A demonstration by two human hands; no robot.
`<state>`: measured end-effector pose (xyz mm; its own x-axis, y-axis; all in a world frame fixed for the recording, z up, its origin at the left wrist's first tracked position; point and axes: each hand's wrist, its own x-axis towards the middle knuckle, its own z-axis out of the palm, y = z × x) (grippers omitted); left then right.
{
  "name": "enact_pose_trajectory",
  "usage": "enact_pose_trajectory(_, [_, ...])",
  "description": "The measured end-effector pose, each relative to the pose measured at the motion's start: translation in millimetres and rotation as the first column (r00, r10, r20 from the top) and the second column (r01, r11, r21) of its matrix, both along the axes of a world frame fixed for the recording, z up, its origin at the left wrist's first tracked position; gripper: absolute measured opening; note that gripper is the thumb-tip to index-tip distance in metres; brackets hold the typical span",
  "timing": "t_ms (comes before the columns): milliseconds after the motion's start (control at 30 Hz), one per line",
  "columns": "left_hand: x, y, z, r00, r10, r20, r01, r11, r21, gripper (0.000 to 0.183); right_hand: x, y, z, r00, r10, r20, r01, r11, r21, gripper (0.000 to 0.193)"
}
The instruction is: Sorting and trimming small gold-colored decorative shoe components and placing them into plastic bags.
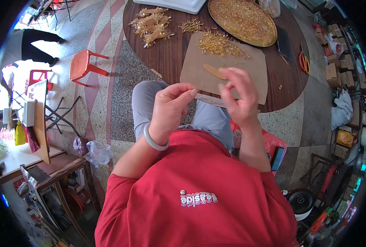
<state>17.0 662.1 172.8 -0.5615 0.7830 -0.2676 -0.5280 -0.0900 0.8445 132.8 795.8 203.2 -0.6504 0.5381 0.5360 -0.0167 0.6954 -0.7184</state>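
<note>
Above my lap, at the table's near edge, my left hand [173, 106] is closed in a pinch of thumb and forefinger; what it holds is too small to make out. My right hand [241, 99] is raised opposite, fingers curled and smeared by motion. By its fingertips is a tan leaf-shaped piece [212, 71] over a brown cardboard sheet [193, 68]; whether they touch it I cannot tell. Loose shiny gold beads [219, 44] lie heaped on the sheet's far part. A smaller bead group [191, 26] sits to the left.
Farther left on the dark wooden table [158, 57] is a pile of beaded tan pieces [151, 25]. A round tray [275, 29] of gold beads and a white tray [193, 7] stand at the back. Orange-handled scissors [303, 62] lie right. A red stool [80, 66] stands left.
</note>
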Motion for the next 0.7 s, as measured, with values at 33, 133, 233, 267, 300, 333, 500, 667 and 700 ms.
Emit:
enact_pose_trajectory(33, [1.6,0.5,0.8,1.0,-0.011,-0.006,0.011,1.0,0.0,0.011,-1.1,-1.7,-0.6,1.0,-0.003,-0.002,0.003,1.0,-0.001,0.022])
enact_pose_trajectory(133, [8.4,-0.4,3.9,0.999,-0.039,-0.037,0.039,0.999,0.01,0.011,-2.8,-3.5,-6.8,0.985,0.137,0.106,-0.157,0.965,0.212,0.022])
enact_pose_trajectory(233, [14.1,-3.1,8.0,0.998,-0.046,-0.052,0.047,0.999,0.008,0.011,2.6,4.0,-11.3,0.978,0.185,0.099,-0.202,0.959,0.199,0.019])
enact_pose_trajectory(267, [15.2,-4.3,9.6,0.998,-0.041,-0.05,0.041,0.999,0.003,0.011,4.8,5.5,-11.5,0.973,0.21,0.096,-0.226,0.955,0.194,0.018])
enact_pose_trajectory(300, [16.5,-5.3,10.7,0.998,-0.036,-0.048,0.036,0.999,-0.002,0.011,7.8,5.8,-10.8,0.973,0.212,0.094,-0.227,0.955,0.193,0.018])
enact_pose_trajectory(333, [18.1,-6.0,11.3,0.998,-0.035,-0.05,0.035,0.999,-0.004,0.011,11.3,5.8,-9.9,0.976,0.193,0.103,-0.211,0.955,0.207,0.016])
enact_pose_trajectory(500, [27.6,-4.9,9.2,0.997,-0.061,0.047,0.06,0.998,0.01,0.009,24.9,2.0,-5.3,0.984,0.125,0.123,-0.151,0.96,0.236,0.011])
enact_pose_trajectory(667, [30.7,-2.3,7.2,0.974,-0.089,0.21,0.077,0.995,0.066,0.008,29.1,4.3,-19.0,0.991,0.126,0.041,-0.13,0.986,0.106,0.011])
enact_pose_trajectory(700, [29.4,-1.6,6.9,0.965,-0.098,0.244,0.079,0.993,0.085,0.008,31.3,3.8,-19.4,0.991,0.13,0.041,-0.133,0.986,0.105,0.011])
